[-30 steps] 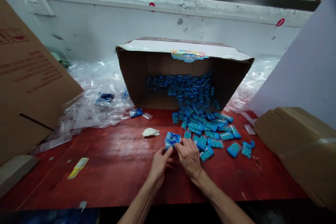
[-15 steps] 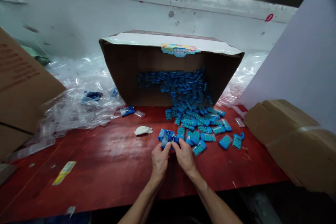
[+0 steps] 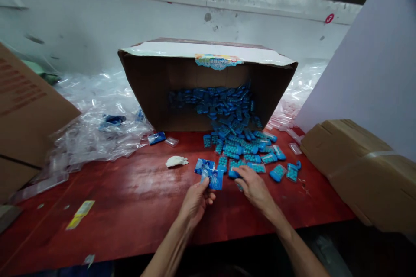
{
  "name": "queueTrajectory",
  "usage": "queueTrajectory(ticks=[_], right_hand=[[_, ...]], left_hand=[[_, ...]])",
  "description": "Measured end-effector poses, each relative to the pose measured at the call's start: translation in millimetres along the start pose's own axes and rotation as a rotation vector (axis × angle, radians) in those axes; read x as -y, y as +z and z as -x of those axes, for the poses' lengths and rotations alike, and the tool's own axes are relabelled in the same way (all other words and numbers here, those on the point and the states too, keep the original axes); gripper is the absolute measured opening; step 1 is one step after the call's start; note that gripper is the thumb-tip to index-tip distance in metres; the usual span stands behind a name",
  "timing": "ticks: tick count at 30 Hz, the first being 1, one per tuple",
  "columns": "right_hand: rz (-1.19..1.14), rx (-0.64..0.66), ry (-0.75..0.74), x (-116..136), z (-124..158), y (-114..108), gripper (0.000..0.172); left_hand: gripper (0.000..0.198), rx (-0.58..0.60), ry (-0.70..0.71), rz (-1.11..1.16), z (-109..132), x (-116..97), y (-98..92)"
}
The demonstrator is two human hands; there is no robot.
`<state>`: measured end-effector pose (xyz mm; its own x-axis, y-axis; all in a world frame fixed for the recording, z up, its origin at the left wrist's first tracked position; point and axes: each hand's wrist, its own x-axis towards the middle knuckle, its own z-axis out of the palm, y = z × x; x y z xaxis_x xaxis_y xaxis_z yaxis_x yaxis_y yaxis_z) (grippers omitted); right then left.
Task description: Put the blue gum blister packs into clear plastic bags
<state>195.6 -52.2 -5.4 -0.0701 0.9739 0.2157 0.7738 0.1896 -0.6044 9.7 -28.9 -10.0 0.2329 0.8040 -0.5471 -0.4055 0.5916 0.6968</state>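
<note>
My left hand (image 3: 197, 197) pinches a flat blue printed packet (image 3: 212, 179) by its lower left edge. Another blue packet (image 3: 202, 165) lies on the red table just behind it. To the right, my right hand (image 3: 251, 181) reaches over the small blue-capped clear containers (image 3: 232, 151) filled with blue-green beads. Its fingertips are at the near edge of this pile, and whether they grip a container cannot be made out. The pile spills out of an open cardboard box (image 3: 143, 91) lying on its side.
A crumpled white item (image 3: 176, 161) lies left of the packets. Clear plastic packaging (image 3: 100, 134) heaps up at the left, beside a carton (image 3: 26, 117). A brown cardboard box (image 3: 364, 173) stands at the right. Behind is a white wall (image 3: 81, 30).
My hands have parted. The left keeps the packet, which now shows flat, while the right has let go of it and moved right to the containers.
</note>
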Motion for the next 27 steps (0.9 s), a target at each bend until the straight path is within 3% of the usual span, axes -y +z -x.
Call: queueTrajectory(ticks=[4, 9, 12, 15, 18, 21, 24, 27], right_hand=[[0.406, 0.075, -0.012, -28.0, 12.6, -4.9, 0.039], [0.438, 0.045, -0.053, -26.4, 20.0, -2.6, 0.029], [0.262, -0.071, 0.007, -6.0, 25.1, 1.6, 0.020], [-0.148, -0.169, 0.200, 21.6, 23.5, 16.9, 0.039], [-0.673, -0.066, 0.389, 43.3, 11.7, 38.7, 0.055], [-0.996, -0.010, 0.468, 53.5, -1.2, 52.7, 0.049], [-0.884, -0.068, 0.454, 53.5, -3.5, 48.6, 0.040], [-0.516, -0.068, 0.265, 40.8, 7.0, 28.0, 0.030]], left_hand=[[0.026, -0.074, -0.075, 0.046, 2.9, 3.8, -3.3], [0.026, -0.107, -0.146, 0.114, 7.8, 4.0, -8.4], [0.026, -0.132, -0.131, 0.119, 9.3, 7.7, -10.6], [0.026, -0.097, -0.066, 0.107, 9.2, 13.6, -9.5], [0.029, -0.049, -0.020, 0.074, 9.2, 18.5, -8.7], [0.029, -0.033, -0.005, 0.041, 11.9, 19.6, -10.3], [0.025, 0.021, -0.042, 0.015, 16.7, 16.5, -11.8], [0.019, 0.017, -0.111, 0.032, 19.0, 13.0, -13.1]])
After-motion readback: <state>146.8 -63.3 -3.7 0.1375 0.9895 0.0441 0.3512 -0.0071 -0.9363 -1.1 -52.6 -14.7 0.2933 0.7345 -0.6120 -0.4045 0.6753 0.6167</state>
